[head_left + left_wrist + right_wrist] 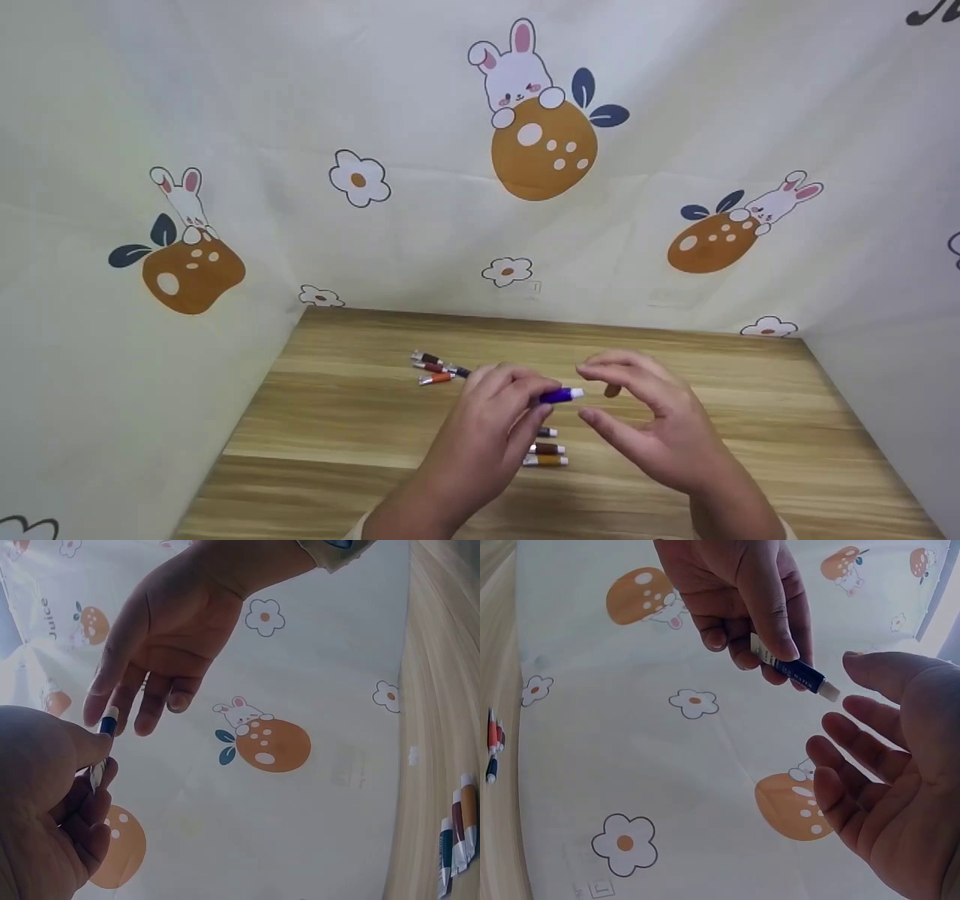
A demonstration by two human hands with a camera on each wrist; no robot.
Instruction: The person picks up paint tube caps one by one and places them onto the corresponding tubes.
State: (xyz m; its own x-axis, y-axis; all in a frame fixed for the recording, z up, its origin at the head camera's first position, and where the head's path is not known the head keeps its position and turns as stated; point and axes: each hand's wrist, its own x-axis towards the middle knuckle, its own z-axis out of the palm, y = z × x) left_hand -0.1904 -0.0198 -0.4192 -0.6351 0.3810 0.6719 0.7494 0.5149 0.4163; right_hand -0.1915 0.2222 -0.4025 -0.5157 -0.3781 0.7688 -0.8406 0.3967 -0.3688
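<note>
A small purple paint tube (555,395) with a white cap is pinched between the thumb and fingers of my left hand (491,420). Its cap points right, toward my right hand (649,427). That right hand is held apart from the cap, thumb and fingers spread, with nothing in its grasp. In the right wrist view the tube (802,675) looks dark blue and carries pale lettering. Below the hands lie a dark grey tube (550,433), a brown tube (551,449) and an ochre tube (549,460), their left ends partly hidden by my left hand.
Farther back on the wooden table (345,420) lie a dark brown tube (427,358), a red tube (429,367), an orange tube (437,379) and a dark tube (459,371). A pale cloth (420,240) printed with rabbits and fruit stands around the table's back and sides.
</note>
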